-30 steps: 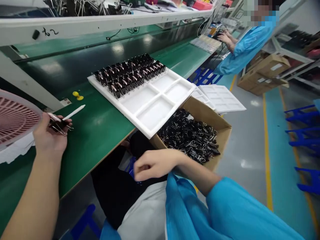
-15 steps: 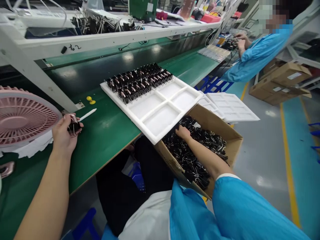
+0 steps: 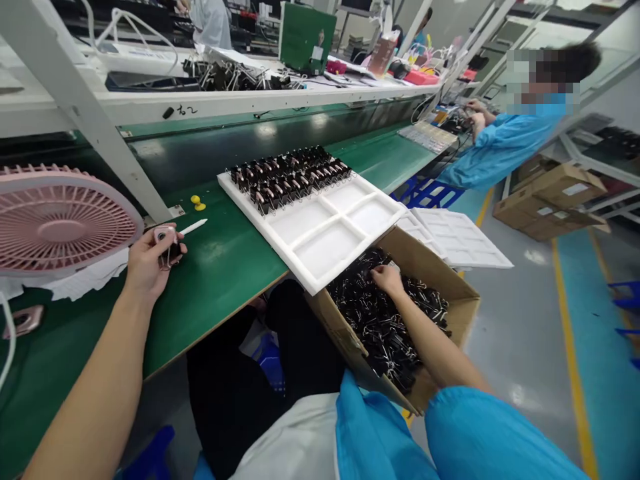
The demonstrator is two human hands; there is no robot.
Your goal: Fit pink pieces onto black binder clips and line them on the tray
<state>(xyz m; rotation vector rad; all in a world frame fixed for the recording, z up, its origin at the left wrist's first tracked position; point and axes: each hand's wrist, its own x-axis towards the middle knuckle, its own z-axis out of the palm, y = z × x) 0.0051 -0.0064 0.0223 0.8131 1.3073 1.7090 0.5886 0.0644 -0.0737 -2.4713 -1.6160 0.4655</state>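
My left hand, over the table beside the fan, is closed on a small pink part with a round dark spot. A black binder clip sits on that part, its wire handle hanging below. Deep in a cardboard box at my right, my right hand has its fingers pinched together among loose black binder clips. What its fingertips hold is hidden. A white foam tray overhangs the table edge above the box; rows of binder clips with pink parts stand on its far side.
A pink fan stands at the left. Near my left hand lie a white pen-like stick and yellow knobs. Another pink part rests at far left. More white trays lie beyond the box. A co-worker sits at right.
My right hand has shifted slightly right within the box, fingers still among the clips. My left hand has turned so the pink part's face shows. The whole view has shifted somewhat.
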